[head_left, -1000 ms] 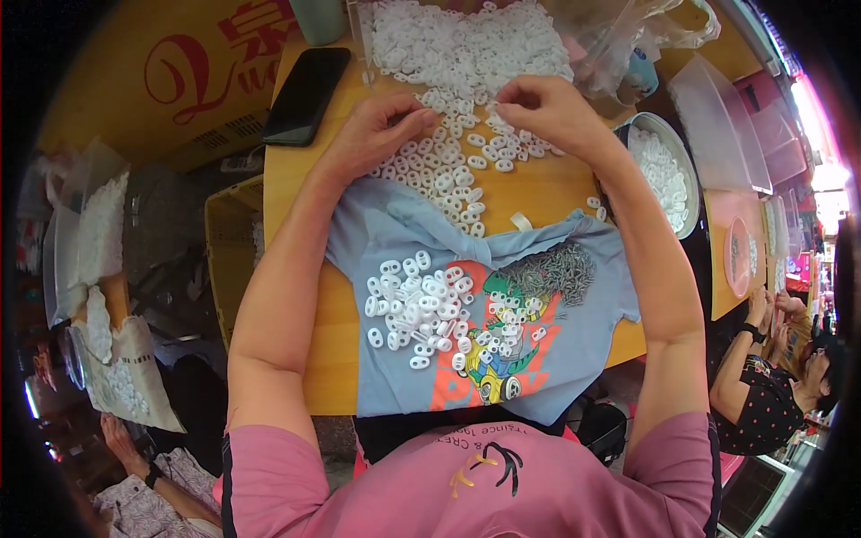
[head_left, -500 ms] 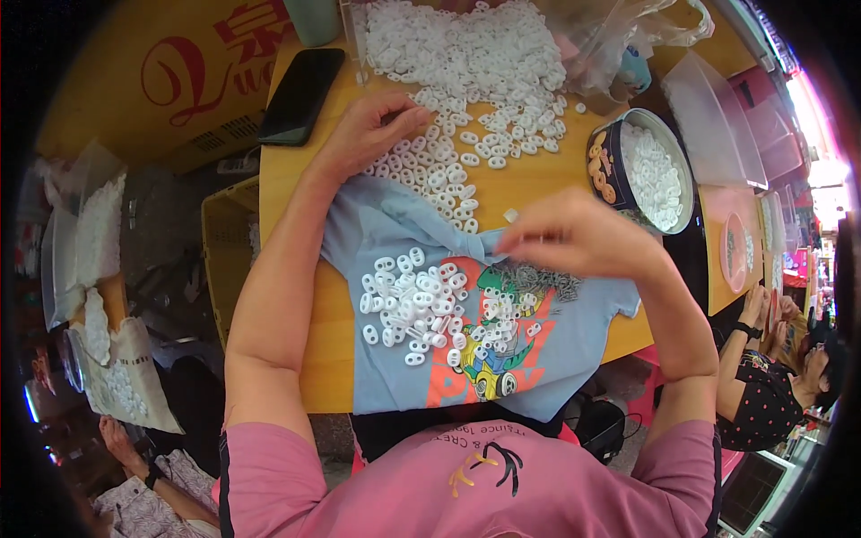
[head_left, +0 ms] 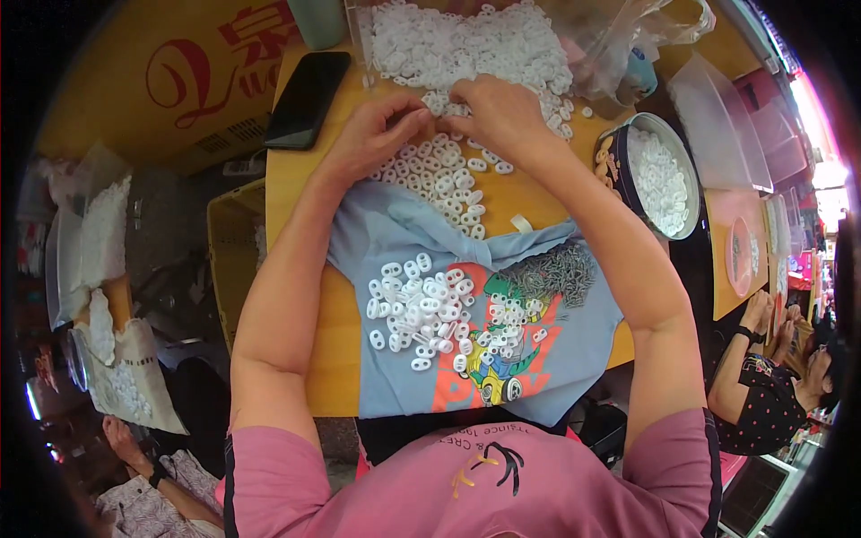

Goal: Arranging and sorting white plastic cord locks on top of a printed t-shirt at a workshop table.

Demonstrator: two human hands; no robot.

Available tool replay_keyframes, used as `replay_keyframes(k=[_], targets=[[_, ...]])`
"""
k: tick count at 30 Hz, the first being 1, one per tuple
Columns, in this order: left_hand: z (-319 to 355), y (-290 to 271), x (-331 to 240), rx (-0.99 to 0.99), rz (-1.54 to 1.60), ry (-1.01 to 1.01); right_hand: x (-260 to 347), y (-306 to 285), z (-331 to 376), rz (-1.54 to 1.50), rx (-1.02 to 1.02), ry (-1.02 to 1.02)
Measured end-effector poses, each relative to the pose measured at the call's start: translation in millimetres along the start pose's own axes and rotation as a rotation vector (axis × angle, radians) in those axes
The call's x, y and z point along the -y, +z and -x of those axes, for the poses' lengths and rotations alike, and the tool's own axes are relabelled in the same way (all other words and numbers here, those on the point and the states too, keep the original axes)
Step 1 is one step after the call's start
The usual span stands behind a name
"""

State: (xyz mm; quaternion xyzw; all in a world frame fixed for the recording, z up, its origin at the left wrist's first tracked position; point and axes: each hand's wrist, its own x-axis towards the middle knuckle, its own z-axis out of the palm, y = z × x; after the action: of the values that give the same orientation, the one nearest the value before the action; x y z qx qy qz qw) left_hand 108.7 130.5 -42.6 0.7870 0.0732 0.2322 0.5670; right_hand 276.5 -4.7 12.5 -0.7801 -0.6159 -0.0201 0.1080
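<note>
My left hand (head_left: 378,133) rests among white oval two-holed plastic pieces (head_left: 430,170) on the table, thumb and fingertips pinched together. Close beside it, my right hand (head_left: 498,117) is bent with its fingertips closed toward the left ones. Whatever lies between the fingertips is too small and hidden to make out. Nearer to me, a light-blue printed T-shirt (head_left: 386,377) is spread over the table. On it lie a heap of white oval pieces (head_left: 426,309), smaller white two-holed pieces (head_left: 509,314) and a pile of grey screws (head_left: 556,273).
A large mound of white pieces (head_left: 466,45) fills the far side. At left lies a black phone (head_left: 307,100). On the right stand a round tin (head_left: 659,175) of white pieces and a clear plastic box (head_left: 717,117). Another person (head_left: 776,386) sits at the far right.
My right hand has moved from beside the screw pile, up and left, to meet my left hand. The left hand has stayed in about the same place.
</note>
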Motion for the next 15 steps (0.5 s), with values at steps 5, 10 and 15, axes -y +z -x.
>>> replay_keyframes(k=[5,10,15], targets=[[-0.6,-0.6,0.5,-0.033,-0.096,-0.005,-10.2,-4.0,-9.9,-0.048,0.109,0.009],[-0.3,0.4,-2.2,-0.029,-0.081,-0.016,-14.4,-10.6,-13.2,-0.018,0.138,0.032],[-0.7,1.2,-3.8,-0.025,-0.082,-0.020,-27.1,-7.9,-10.9,-0.116,0.051,-0.009]])
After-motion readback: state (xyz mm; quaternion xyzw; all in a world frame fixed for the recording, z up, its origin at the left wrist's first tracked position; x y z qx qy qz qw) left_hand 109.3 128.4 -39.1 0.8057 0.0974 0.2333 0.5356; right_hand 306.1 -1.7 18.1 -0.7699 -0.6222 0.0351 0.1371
